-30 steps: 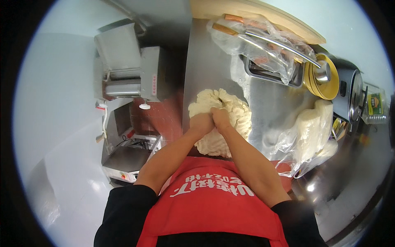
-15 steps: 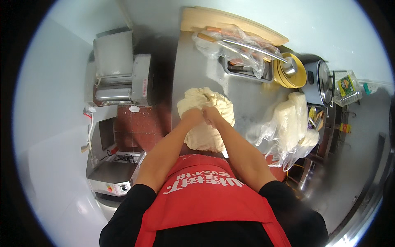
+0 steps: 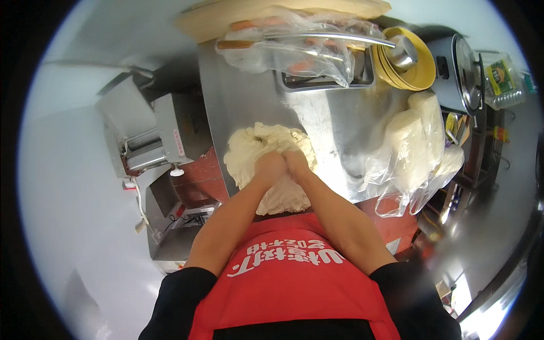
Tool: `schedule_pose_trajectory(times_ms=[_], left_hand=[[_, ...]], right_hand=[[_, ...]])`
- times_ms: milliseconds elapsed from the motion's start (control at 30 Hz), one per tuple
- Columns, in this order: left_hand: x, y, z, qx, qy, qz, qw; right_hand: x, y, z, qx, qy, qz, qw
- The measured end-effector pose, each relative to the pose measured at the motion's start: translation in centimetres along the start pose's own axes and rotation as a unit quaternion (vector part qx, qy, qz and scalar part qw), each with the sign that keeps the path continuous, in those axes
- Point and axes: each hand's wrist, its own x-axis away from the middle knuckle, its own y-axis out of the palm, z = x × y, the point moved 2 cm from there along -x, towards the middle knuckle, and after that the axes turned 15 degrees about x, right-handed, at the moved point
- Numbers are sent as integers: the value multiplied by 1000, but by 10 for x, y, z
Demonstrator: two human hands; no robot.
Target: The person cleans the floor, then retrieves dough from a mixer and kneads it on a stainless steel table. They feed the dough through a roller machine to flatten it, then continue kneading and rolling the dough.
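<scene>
A big, lumpy mass of pale dough lies at the near left edge of the metal table. Both arms reach straight down to it and meet at its middle. My left hand is closed and pressed into the dough, its fingers mostly sunk out of sight. Right against it, my right hand is closed as well and bears down on the same spot. Folds of dough bulge up beyond the knuckles, and a smoother part hangs toward the red apron.
A metal tray under plastic bags, yellow bowls with a long-handled ladle, and a grey cooker line the table's far side. Bagged pale dough sits at right. A roller machine stands left of the table.
The view has shifted, so the table and its contents appear larger. Both hands stay together on the dough and now press lower into it, with the knuckles less visible.
</scene>
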Motion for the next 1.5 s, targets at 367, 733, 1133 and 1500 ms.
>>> schedule_pose_trajectory(times_ms=[367,733,1133,1500], left_hand=[[-6,7,-1,-38,74,38,996],[-14,50,-126,-348,365,-81,860],[16,34,-55,-139,-24,-155,978],[0,37,-97,-259,337,-72,902]], right_hand=[[-1,-13,-11,166,-46,-55,984],[42,-75,54,-26,42,-189,981],[-37,-31,103,347,-122,29,930],[0,-54,61,141,-18,-163,976]])
